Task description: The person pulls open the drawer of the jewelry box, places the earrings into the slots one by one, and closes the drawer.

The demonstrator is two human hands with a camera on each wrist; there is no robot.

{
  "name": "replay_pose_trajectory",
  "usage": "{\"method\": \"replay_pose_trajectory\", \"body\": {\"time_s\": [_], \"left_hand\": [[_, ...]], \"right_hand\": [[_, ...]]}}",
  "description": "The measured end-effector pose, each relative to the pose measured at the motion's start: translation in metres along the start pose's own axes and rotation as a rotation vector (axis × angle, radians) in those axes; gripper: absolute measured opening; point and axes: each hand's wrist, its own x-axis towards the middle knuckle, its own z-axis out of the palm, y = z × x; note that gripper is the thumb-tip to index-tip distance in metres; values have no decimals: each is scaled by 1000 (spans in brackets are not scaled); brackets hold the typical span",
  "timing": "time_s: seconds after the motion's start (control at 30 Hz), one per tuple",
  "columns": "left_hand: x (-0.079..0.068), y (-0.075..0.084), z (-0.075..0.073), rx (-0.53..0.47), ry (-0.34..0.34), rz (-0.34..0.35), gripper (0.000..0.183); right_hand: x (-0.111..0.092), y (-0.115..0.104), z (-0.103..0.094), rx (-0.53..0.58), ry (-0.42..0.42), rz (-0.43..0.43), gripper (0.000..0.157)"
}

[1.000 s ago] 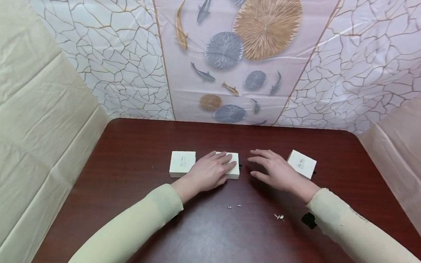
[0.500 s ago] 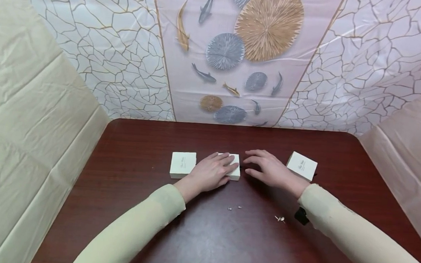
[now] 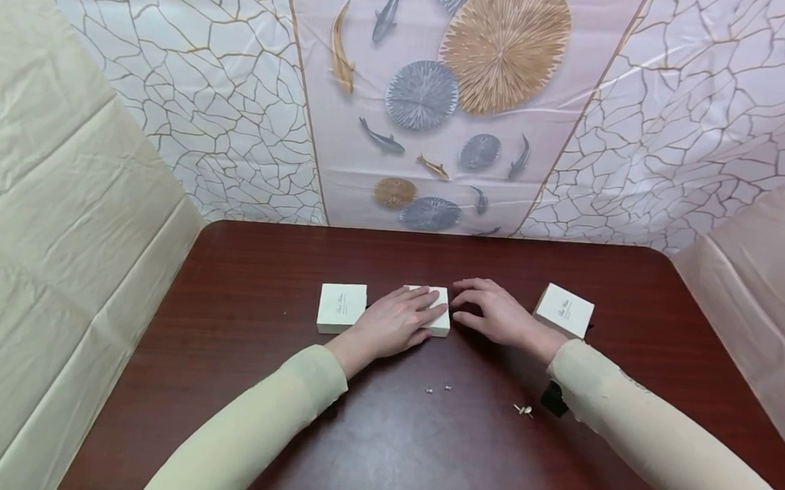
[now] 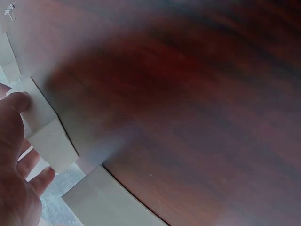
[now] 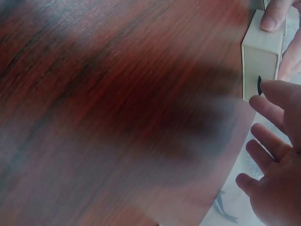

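Observation:
My left hand (image 3: 397,321) holds the middle white box (image 3: 440,320) flat on the table, fingers across its top and thumb at the near side. In the right wrist view, that box (image 5: 260,66) shows a small black pull tab (image 5: 259,85) on its end face. My right hand (image 3: 497,313) reaches in from the right; its thumb and index fingertips are right at the tab, slightly apart, and the other fingers spread loosely. Another white box (image 3: 342,307) with faint lettering sits left of my left hand. A third one (image 3: 565,310) lies turned at an angle beyond my right wrist.
Two tiny silvery pieces (image 3: 429,390) lie on the dark red-brown table (image 3: 378,456) in front of the hands. Farther right are small pale stud-like pieces with thin pins (image 3: 523,410). A patterned cloth (image 3: 432,164) hangs behind the table's far edge.
My right hand has moved left to the end of the middle box, its fingertips now at the pull tab. The left hand stays on that box, which has shifted very slightly right.

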Motion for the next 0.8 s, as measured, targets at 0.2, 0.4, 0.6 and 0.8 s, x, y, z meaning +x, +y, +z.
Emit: {"method": "replay_pose_trajectory", "body": {"time_s": [0.2, 0.4, 0.6, 0.8], "left_hand": [[-1, -1, 2, -16, -1, -3, 56], [-2, -1, 1, -3, 16, 9, 55], [-3, -2, 1, -17, 19, 14, 55], [-4, -2, 0, -26, 25, 15, 54]], "right_hand": [[4, 2, 5, 8, 0, 0, 9], [9, 2, 8, 18, 8, 8, 3], [14, 3, 11, 55, 5, 50, 7], [15, 4, 13, 72, -4, 74, 9]]}}
